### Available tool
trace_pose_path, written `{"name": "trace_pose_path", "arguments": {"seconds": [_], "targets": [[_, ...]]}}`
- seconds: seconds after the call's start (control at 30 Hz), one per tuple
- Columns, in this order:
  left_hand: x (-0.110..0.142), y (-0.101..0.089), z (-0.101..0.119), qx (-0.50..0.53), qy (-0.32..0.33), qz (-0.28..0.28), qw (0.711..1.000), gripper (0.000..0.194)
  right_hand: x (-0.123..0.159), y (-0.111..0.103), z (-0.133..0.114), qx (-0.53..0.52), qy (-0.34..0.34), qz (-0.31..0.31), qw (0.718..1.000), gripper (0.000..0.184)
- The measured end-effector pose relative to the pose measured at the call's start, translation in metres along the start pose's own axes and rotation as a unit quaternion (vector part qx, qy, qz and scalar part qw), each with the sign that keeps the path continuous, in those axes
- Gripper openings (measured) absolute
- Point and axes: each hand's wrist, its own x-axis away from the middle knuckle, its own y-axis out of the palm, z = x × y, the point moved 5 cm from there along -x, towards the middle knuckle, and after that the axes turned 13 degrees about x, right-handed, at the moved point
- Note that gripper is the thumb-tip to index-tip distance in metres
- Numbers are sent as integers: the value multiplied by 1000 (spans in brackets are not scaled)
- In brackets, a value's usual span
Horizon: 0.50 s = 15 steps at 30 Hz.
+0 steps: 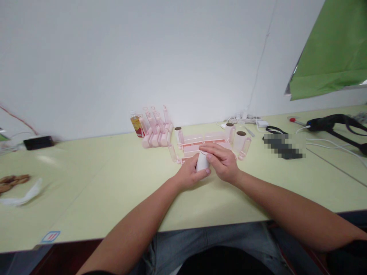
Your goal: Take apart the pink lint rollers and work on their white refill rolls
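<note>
Just above the table, in front of my body, a white roll (202, 162) stands nearly upright between my hands. My left hand (189, 172) is wrapped round its lower part, the thumb across the front. My right hand (222, 161) is closed over its top and right side, fingers pressed together. Behind my hands lie pink trays (192, 147), partly covered by them. White rolls with brown cardboard cores stand beside the trays, one at the left (178, 133) and others at the right (240, 142). Small pink handle-like pieces (246, 146) stand near them.
Several pink rollers with handles (156, 133) are grouped at the back left, by a yellow-red carton (137, 125). A black phone (38, 142) lies far left, brown food pieces (13, 182) nearer. White cables and a black strapped device (329, 124) lie right.
</note>
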Motion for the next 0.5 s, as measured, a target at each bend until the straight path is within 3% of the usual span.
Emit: {"name": "trace_pose_path", "arguments": {"seconds": [0.5], "targets": [[0, 0, 0, 13, 4, -3, 1000, 43, 1, 0, 1, 1, 0, 1, 1000, 28]]}}
